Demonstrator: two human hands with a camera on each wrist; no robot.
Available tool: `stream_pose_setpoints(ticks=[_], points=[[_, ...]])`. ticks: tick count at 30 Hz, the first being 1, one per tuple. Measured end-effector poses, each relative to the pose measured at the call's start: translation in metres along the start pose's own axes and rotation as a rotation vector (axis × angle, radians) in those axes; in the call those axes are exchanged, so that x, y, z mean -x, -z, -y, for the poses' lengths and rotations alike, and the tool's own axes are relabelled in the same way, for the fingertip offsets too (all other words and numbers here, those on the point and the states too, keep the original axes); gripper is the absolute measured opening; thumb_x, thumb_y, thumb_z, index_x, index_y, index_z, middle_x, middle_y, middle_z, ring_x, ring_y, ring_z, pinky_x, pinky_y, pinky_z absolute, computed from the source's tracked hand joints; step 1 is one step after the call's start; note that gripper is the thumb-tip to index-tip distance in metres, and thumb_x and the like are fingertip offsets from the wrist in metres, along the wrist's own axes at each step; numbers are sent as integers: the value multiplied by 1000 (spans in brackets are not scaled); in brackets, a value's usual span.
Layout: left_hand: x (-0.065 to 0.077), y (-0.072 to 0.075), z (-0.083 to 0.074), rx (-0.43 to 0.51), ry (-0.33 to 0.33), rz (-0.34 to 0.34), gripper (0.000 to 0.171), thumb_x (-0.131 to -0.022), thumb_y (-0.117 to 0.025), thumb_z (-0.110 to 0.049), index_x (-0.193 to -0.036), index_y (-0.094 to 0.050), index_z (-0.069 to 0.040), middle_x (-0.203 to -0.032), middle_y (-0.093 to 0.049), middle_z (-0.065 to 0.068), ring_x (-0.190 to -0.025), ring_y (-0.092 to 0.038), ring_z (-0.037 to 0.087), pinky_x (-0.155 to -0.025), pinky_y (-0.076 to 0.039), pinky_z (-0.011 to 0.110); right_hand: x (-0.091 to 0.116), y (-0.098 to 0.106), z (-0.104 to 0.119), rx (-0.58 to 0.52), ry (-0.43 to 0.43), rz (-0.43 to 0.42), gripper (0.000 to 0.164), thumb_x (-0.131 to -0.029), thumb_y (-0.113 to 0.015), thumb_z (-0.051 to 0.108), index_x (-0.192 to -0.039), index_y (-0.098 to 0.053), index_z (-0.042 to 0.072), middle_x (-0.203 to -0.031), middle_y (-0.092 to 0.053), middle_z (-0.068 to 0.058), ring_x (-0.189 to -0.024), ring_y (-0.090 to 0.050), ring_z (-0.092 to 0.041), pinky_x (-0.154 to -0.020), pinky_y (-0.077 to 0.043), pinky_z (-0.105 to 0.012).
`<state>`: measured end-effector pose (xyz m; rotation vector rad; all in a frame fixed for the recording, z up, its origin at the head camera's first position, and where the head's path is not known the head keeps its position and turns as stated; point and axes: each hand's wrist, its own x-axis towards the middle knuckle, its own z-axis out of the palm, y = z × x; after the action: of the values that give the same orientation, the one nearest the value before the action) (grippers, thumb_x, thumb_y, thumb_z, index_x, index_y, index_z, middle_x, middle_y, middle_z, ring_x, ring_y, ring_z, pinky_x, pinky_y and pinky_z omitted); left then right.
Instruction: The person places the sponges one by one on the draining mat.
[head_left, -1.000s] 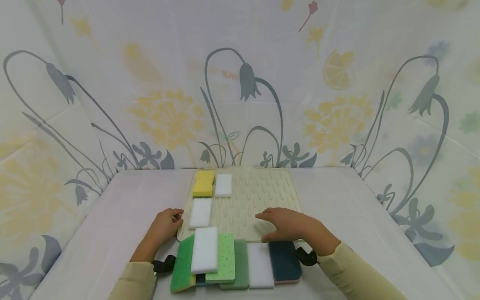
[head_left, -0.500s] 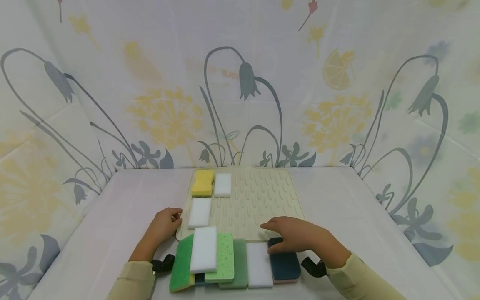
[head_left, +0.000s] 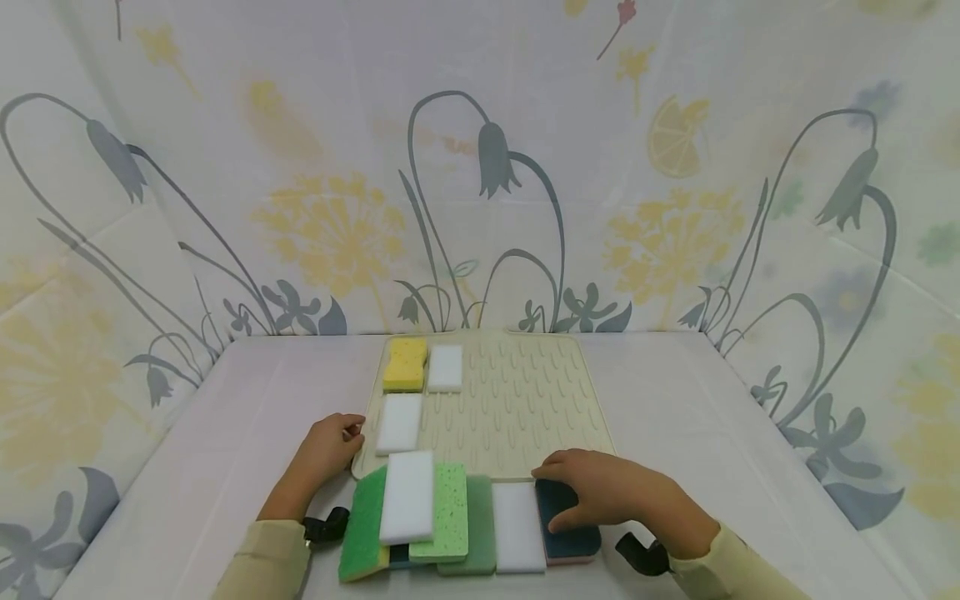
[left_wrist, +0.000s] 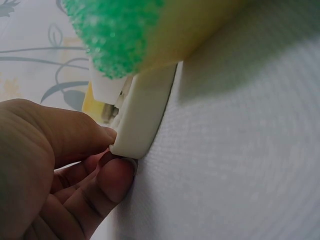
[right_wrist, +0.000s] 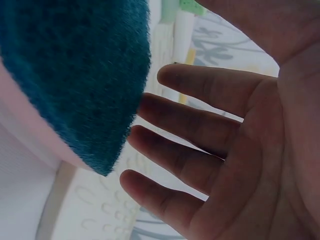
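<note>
At the left edge of a cream drying mat (head_left: 525,408), my left hand (head_left: 327,450) pinches the rim between thumb and fingers; the left wrist view shows the thumb (left_wrist: 75,130) against the mat's corner (left_wrist: 145,115). My right hand (head_left: 611,492) hovers over a dark blue scouring sponge (head_left: 566,542) with a pink base. Its fingers are spread and fairly straight in the right wrist view, the fingertips (right_wrist: 150,106) right by the sponge's blue scouring face (right_wrist: 85,75). On the mat lie a yellow sponge (head_left: 405,365) and two white sponges, one at the back (head_left: 446,368) and one nearer (head_left: 399,423).
Along the mat's front edge lie a green-and-yellow sponge (head_left: 363,529), a white sponge (head_left: 407,498) resting on top of others, a speckled light green sponge (head_left: 452,517), a grey-green one (head_left: 482,529) and a flat white one (head_left: 519,529). A flowered curtain (head_left: 480,233) stands behind the table.
My right hand has moved right and toward me, from above the mat's front to over the dark blue sponge. The left hand has stayed at the mat's edge.
</note>
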<state>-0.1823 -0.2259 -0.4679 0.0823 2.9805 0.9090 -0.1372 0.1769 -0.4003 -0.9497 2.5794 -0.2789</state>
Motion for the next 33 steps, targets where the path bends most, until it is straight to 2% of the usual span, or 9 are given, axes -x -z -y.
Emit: stream_pose_setpoints(ticks=[5,13,18,25,33], points=[[0,1,-1,6,-1,1,38,-90,-59,-10,-124,-61,7,-99,-65,12,-87,-62,22,-64,-48,31,3,-4,-1,1,3,0,71,-77,-75,52,-136,-57,18,-136,-54,2,-124,-52,-19,-101,-46,-40],[0,-1,0,0,4,1,38,-90,-58,-10,-125,-61,6,-100,-65,12,-88,-62,22,-64,-49,32,9,-10,-1,-12,-4,22,88,-69,-79,57,-143,-49,19,-145,-46,-3,-132,-46,-24,-102,-45,-42],[1,0,0,-7,5,3,38,-91,-58,-10,-125,-61,6,-100,-65,12,-90,-63,24,-66,-50,34,11,-13,-1,-21,-12,25,96,-66,-81,58,-146,-44,22,-150,-40,-3,-135,-43,-24,-102,-45,-42],[1,1,-1,-7,3,5,38,-91,-59,-11,-125,-61,6,-100,-65,12,-91,-63,25,-67,-50,35,14,-17,-2,-24,-4,15,97,-65,-85,50,-148,-41,21,-153,-36,-3,-136,-41,-25,-101,-46,-42],[1,-1,0,-4,-8,-1,38,-91,-59,-10,-125,-61,5,-100,-65,12,-91,-63,25,-66,-50,34,14,-20,-3,-13,0,-1,96,-66,-84,49,-148,-41,23,-152,-38,-3,-135,-42,-23,-101,-46,-40]])
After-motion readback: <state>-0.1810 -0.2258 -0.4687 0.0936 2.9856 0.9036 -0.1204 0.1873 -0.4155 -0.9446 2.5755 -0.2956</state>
